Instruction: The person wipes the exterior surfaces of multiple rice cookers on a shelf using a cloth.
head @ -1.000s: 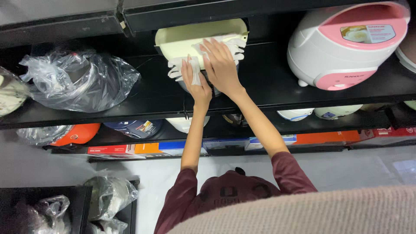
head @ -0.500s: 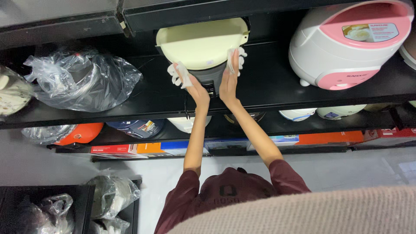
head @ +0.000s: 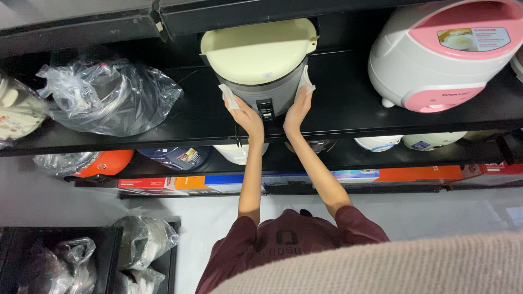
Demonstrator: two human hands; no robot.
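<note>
head view: a cream-lidded grey rice cooker (head: pixel 260 68) stands upright on the upper black shelf (head: pixel 348 117), near the middle of its length and close to the front edge, with its latch panel facing outward. the left hand (head: pixel 239 109) is pressed flat against the cooker's left flank with a white cloth (head: pixel 227 96) pinched between fingers and wall; the right hand (head: pixel 297 103) mirrors it on the right flank, with another white wipe (head: pixel 305 81) under its fingers. both hands are open-palmed and spread, clasping the body from either side rather than curled round any handle. the cooker sits straight ahead of both wrists and between them, its axis vertical, and neither hand is clearly nearer.

toward the left end of the same shelf lies a plastic-wrapped appliance (head: pixel 109 98); toward the right end sits a pink and white rice cooker (head: pixel 444 51), well apart from the hands. the lower shelf (head: pixel 272 188) carries more cookers and flat coloured boxes (head: pixel 180 182).
</note>
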